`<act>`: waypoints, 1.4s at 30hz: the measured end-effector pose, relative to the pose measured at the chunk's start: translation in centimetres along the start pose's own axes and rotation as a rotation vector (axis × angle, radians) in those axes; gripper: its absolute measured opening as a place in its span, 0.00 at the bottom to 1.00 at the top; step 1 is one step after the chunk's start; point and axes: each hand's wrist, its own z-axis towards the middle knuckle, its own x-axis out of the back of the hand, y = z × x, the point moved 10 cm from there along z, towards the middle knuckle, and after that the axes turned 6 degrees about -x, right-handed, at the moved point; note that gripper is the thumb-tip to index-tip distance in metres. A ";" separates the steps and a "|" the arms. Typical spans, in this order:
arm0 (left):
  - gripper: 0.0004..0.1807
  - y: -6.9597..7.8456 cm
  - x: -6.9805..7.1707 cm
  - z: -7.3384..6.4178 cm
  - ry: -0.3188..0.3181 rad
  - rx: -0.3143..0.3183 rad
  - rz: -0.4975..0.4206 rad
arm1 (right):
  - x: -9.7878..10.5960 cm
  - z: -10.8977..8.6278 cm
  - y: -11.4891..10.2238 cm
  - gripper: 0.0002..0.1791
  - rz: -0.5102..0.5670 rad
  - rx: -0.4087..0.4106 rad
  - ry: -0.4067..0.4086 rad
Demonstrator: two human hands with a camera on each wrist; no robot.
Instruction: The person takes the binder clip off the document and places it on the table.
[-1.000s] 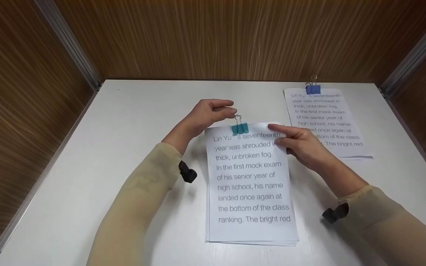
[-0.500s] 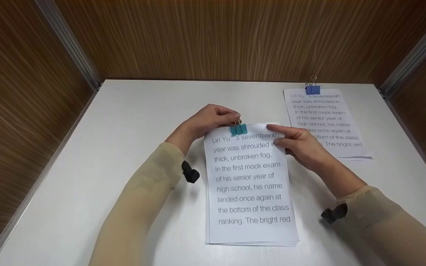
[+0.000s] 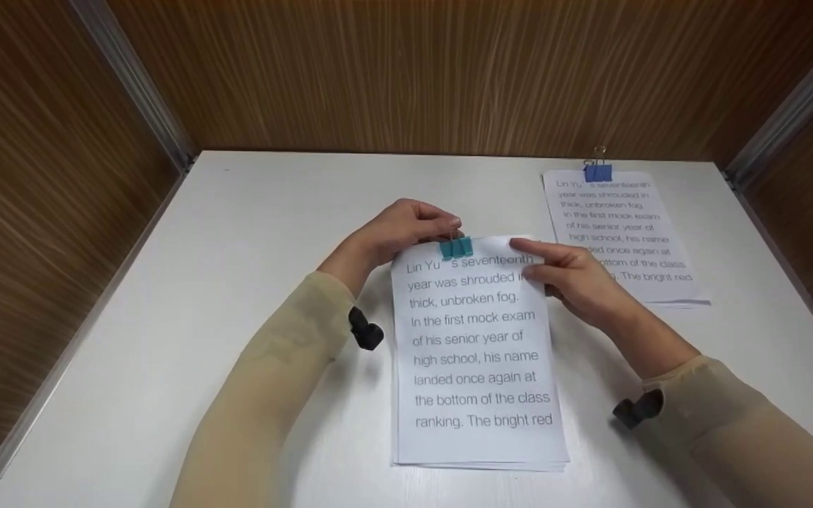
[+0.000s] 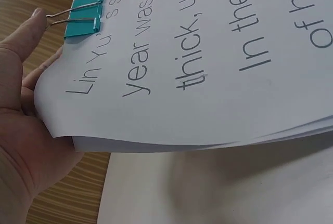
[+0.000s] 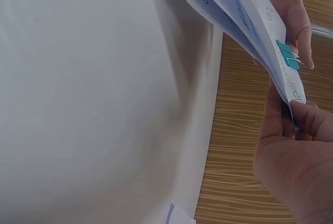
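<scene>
A stack of printed sheets (image 3: 477,339) has its top edge lifted off the table, with a teal binder clip (image 3: 456,247) on that edge. My left hand (image 3: 406,229) is at the clip, pinching its wire handles. In the left wrist view the thumb tip meets the handle end of the binder clip (image 4: 83,17), while the other fingers are partly hidden behind the paper. With thumb and fingers, my right hand (image 3: 576,279) pinches the top right corner of the stack. The right wrist view shows the sheets (image 5: 260,26) fanning apart below the right hand (image 5: 296,156).
Another printed stack (image 3: 618,233) lies at the back right of the white table (image 3: 166,339), held by a blue binder clip (image 3: 598,172). Wood-grain panels (image 3: 406,77) stand behind and at both sides.
My left hand has come down and to the right, from beside the teal binder clip's handle to pinching it. The right hand keeps its hold on the corner.
</scene>
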 end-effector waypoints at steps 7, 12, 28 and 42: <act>0.15 0.5 0.0 -0.1 0.019 -0.037 0.024 | -0.1 0.1 0.1 0.29 0.013 -0.018 0.004; 0.15 0.6 0.0 -0.1 0.038 -0.053 0.102 | -0.1 0.2 0.3 0.30 -0.001 -0.030 0.004; 0.17 0.6 2.5 -0.4 0.164 -0.063 0.057 | -0.2 0.2 1.2 0.29 -0.139 -0.071 -0.011; 0.20 -1.4 9.9 -4.0 0.304 -0.004 0.025 | 0.8 0.1 1.6 0.30 -0.103 -0.064 0.005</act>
